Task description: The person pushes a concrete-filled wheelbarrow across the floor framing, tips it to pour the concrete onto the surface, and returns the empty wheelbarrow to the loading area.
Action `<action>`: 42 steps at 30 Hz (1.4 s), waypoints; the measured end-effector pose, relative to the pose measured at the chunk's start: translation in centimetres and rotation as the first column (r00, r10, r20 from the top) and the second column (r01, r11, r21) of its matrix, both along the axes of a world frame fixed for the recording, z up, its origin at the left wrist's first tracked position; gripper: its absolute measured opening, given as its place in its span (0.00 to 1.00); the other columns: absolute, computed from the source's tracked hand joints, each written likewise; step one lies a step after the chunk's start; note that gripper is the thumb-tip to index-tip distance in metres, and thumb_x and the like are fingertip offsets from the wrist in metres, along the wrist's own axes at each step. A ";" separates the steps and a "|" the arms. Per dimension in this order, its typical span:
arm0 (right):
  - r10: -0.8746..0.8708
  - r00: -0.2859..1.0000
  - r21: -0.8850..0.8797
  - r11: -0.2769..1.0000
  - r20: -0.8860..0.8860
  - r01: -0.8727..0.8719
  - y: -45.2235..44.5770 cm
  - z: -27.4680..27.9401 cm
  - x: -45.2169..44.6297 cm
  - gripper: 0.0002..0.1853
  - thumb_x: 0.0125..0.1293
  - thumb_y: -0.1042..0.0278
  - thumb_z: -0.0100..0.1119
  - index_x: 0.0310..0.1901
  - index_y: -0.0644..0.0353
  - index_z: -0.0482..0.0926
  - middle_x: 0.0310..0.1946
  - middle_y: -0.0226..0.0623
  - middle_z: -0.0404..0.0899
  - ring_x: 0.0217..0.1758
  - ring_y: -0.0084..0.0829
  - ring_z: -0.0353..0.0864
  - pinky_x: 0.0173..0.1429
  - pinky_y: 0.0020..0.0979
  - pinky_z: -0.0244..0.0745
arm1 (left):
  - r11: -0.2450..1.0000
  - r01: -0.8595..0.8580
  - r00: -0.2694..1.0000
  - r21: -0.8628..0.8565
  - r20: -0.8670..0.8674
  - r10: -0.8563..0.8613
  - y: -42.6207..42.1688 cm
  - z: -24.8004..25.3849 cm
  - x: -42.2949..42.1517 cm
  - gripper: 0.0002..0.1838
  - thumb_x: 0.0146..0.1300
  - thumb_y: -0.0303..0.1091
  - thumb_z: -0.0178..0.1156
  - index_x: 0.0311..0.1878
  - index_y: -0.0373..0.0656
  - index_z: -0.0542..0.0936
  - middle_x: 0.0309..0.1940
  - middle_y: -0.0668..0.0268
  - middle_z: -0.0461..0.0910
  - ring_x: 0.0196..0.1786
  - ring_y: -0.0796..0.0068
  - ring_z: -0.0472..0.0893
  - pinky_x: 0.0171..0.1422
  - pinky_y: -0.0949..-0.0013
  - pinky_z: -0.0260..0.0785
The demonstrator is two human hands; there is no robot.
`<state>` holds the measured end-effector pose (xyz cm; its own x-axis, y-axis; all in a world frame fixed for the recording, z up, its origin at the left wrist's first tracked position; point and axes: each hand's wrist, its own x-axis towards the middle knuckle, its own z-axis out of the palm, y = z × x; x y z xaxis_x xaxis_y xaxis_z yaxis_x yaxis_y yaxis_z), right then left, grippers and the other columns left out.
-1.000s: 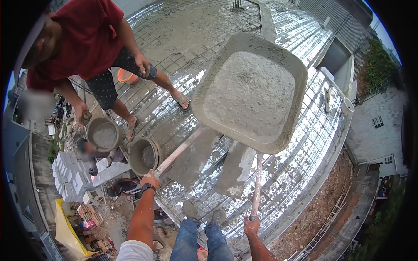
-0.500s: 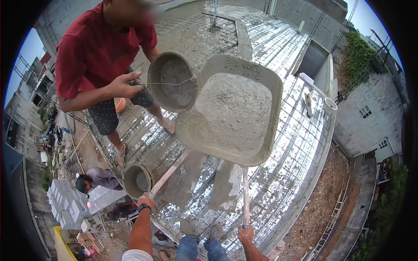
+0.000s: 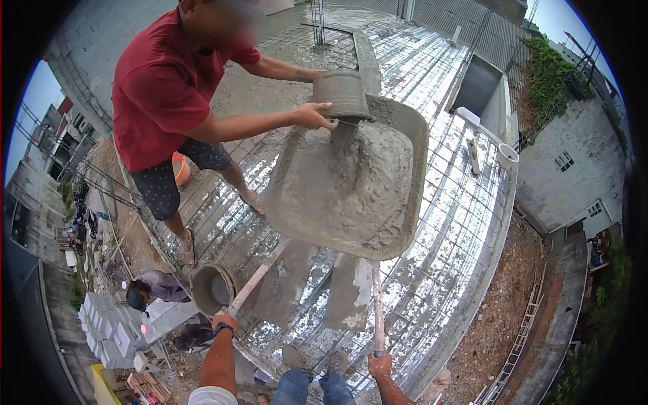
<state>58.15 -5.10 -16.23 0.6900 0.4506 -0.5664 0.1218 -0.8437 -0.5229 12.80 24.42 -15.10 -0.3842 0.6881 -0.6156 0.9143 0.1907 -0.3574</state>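
Note:
A wheelbarrow [image 3: 278, 202] stands in front of me, its tray holding wet concrete [image 3: 378, 182]. My left hand [image 3: 225, 320] is closed around the end of its left handle [image 3: 260, 275]. Around the right handle [image 3: 378, 304], my right hand [image 3: 380, 364] is closed too. Across the tray, a person in a red shirt [image 3: 158, 94] tips a bucket [image 3: 341, 93] with both hands, and concrete pours from it onto the heap. Another bucket [image 3: 212, 287], coated in cement, is close to my left hand.
Steel rebar mesh [image 3: 452, 223] covers the deck, with two boards [image 3: 349, 290] under the handles. The deck edge drops away at left and right. Below left, a person [image 3: 158, 287] is near stacked blocks [image 3: 104, 331]. A rectangular opening [image 3: 480, 88] lies at upper right.
The person in red has swung the bucket right over the tray and turned it over. Concrete now falls and heaps up in the wheelbarrow. My hands stay on the handles.

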 end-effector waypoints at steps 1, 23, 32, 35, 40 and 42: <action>-0.007 1.000 0.006 1.000 -0.017 0.008 0.1 0.4 -0.1 0.19 0.50 0.62 0.70 0.37 0.67 0.78 0.27 0.43 0.81 0.29 0.35 0.81 0.37 0.36 0.74 | 1.000 0.010 1.000 0.008 0.011 -0.010 0.0 -0.4 -0.3 0.42 0.59 0.55 0.52 0.73 0.49 0.52 0.61 0.51 0.72 0.58 0.55 0.76 0.60 0.57 0.70; -0.043 0.996 0.072 0.996 -0.074 0.048 0.7 1.1 -0.2 0.20 0.50 0.59 0.74 0.35 0.66 0.78 0.26 0.35 0.79 0.28 0.27 0.76 0.35 0.34 0.72 | 0.991 0.091 0.987 -0.099 0.139 -0.077 -0.4 -4.9 -4.0 0.43 0.59 0.58 0.49 0.70 0.38 0.56 0.61 0.46 0.69 0.61 0.51 0.72 0.65 0.57 0.64; -0.247 0.920 -0.110 0.968 -0.305 0.224 0.8 -0.4 0.4 0.13 0.52 0.70 0.69 0.29 0.64 0.72 0.16 0.32 0.73 0.19 0.27 0.72 0.23 0.33 0.68 | 0.972 -0.070 0.965 -0.226 0.232 0.124 1.7 -1.2 -2.4 0.55 0.49 0.69 0.55 0.70 0.33 0.54 0.61 0.40 0.67 0.63 0.45 0.70 0.67 0.57 0.62; -0.285 0.914 -0.103 0.958 -0.289 0.267 -0.6 -2.8 0.5 0.15 0.53 0.71 0.70 0.28 0.63 0.69 0.17 0.33 0.72 0.17 0.26 0.71 0.19 0.32 0.67 | 0.966 -0.090 0.954 -0.243 0.257 0.154 2.4 2.0 -1.1 0.55 0.50 0.70 0.54 0.68 0.32 0.56 0.59 0.39 0.69 0.61 0.46 0.71 0.66 0.57 0.64; -0.090 0.989 -0.361 0.932 -0.118 0.042 1.5 0.4 0.8 0.24 0.49 0.56 0.75 0.32 0.64 0.70 0.19 0.38 0.73 0.15 0.28 0.71 0.17 0.35 0.67 | 0.951 -0.002 0.957 -0.309 0.277 0.092 2.4 1.7 -1.8 0.59 0.51 0.72 0.52 0.68 0.25 0.53 0.54 0.34 0.71 0.57 0.45 0.74 0.61 0.56 0.67; -0.155 0.968 -0.383 0.921 -0.197 0.070 -2.6 -4.2 1.7 0.21 0.51 0.59 0.74 0.31 0.62 0.69 0.22 0.37 0.73 0.15 0.29 0.71 0.16 0.34 0.65 | 0.961 0.037 0.965 -0.275 0.259 0.037 1.7 0.4 -2.4 0.59 0.51 0.73 0.52 0.67 0.24 0.53 0.53 0.34 0.72 0.56 0.45 0.75 0.60 0.56 0.68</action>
